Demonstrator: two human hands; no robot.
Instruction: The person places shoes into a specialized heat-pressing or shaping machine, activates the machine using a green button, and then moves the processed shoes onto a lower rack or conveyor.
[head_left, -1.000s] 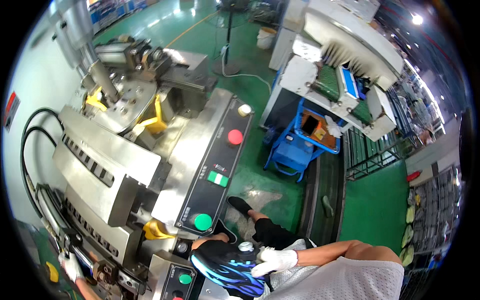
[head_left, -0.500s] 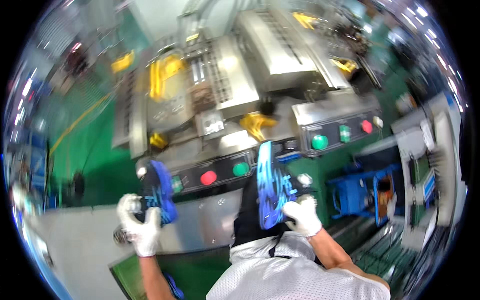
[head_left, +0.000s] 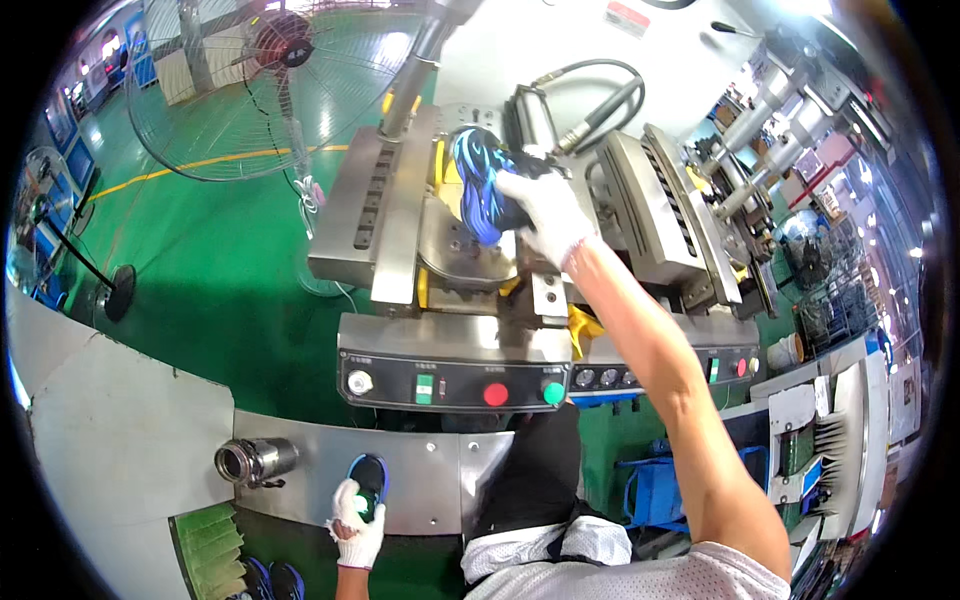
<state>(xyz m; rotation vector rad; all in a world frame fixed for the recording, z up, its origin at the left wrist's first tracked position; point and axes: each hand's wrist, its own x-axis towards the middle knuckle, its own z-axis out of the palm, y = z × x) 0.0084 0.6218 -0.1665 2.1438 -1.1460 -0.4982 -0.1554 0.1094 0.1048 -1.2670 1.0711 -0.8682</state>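
Observation:
My right hand (head_left: 548, 212), in a white glove, stretches out over the left station of a metal press machine (head_left: 455, 340). It grips a black sports shoe (head_left: 478, 185) whose blue and light-blue patterned sole shows, held above the station's round metal plate (head_left: 465, 255). Low in the view, my gloved left hand (head_left: 357, 528) closes round another black shoe with a blue rim (head_left: 371, 477), over a steel ledge (head_left: 415, 505). The left fingertips are partly covered by that shoe.
On the ledge lies a steel flask-like cylinder (head_left: 257, 462). More shoes (head_left: 270, 580) are at the lower left. Buttons line the machine's front panel (head_left: 450, 382). A large caged fan (head_left: 285, 40) stands at the back left. A blue stool-like frame (head_left: 655, 490) is at the right.
My right hand has carried its shoe forward and up to the machine's left station. The left hand with its shoe is now lower, over the ledge. The view has turned left.

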